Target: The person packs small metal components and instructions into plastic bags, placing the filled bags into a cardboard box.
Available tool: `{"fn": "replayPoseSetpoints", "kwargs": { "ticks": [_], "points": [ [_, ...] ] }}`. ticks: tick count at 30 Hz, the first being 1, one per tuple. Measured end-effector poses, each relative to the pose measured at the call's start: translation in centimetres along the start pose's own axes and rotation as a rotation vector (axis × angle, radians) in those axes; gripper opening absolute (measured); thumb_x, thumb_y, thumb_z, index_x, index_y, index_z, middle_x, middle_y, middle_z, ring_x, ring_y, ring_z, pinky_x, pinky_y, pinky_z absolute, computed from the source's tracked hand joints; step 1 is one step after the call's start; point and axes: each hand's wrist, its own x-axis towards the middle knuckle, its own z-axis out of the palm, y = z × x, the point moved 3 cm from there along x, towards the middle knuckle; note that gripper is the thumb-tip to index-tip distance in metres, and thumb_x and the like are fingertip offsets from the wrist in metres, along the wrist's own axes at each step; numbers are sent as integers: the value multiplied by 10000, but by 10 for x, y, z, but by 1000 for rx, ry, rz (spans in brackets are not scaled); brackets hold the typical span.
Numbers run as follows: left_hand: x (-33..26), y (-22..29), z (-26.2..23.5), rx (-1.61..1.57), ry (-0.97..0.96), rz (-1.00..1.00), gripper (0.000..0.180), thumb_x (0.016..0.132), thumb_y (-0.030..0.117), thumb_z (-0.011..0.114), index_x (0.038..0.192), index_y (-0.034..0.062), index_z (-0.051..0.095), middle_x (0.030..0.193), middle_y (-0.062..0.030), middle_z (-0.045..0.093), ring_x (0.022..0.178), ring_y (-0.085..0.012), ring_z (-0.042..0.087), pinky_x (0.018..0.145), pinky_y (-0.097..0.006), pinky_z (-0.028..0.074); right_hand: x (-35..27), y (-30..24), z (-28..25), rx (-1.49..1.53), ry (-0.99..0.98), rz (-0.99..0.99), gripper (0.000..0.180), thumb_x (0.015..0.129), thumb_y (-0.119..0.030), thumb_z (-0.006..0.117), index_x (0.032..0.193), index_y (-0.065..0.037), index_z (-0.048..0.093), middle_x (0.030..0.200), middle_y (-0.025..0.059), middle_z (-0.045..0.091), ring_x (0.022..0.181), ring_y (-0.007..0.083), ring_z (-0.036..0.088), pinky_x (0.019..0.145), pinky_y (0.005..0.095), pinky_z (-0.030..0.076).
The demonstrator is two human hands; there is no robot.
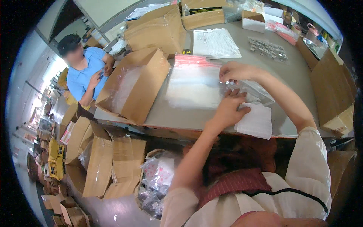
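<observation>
Grey table [291, 72]: bag-lined open carton [132, 85]

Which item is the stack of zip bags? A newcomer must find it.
On the grey table, between the open cardboard box and the hands, lies the stack of zip bags. Unlike the white papers nearby, it is clear plastic with a red strip along its top edge.

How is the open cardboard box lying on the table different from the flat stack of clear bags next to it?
The cardboard box is brown, opaque and bulky, tipped on its side with its flaps open. The stack of clear bags is see-through with a red strip along the top and lies flat. No hand touches the box, while the right hand rests at the stack's edge. Both sit on the grey table.
</observation>
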Motion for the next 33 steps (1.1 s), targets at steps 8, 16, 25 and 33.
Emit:
{"fn": "replayPoseSetpoints", "kwargs": {
  "ticks": [8,16,25,33],
  "points": [
    [-5,7,-3,88,5,0,287,860,302,743,1042,84,702,1383,-92,621,1449,-392,369,1212,-615,154,18,40,-19,-463,50,22,293,726,-267,781,783,8,698,676,76,649,555,173,575,469,354,449],
    [0,16,-3,133,-102,-17,274,875,310,731,1085,137,696,1332,-2,663,1436,-377,402,1198,-679,72,-20,44,-45,-692,-174,325,376,750,-366,781,793,-2,696,619,72,595,577,172,562,530,356,434],
    [-1,13,-1,77,-105,-34,328,900,335,709,1180,164,690,1289,-47,681,1417,-355,434,1211,-646,81,36,16,9,-361,101,-325,214,777,-168,706,918,-16,655,853,120,674,778,236,649,679,386,520],
    [-4,15,-3,215,-113,-16,321,889,334,718,1175,190,688,1291,-16,680,1442,-362,392,1188,-703,25,8,29,-6,-638,231,-132,207,769,-150,747,861,-16,621,859,154,689,862,329,662,754,439,503]
  ]
}}
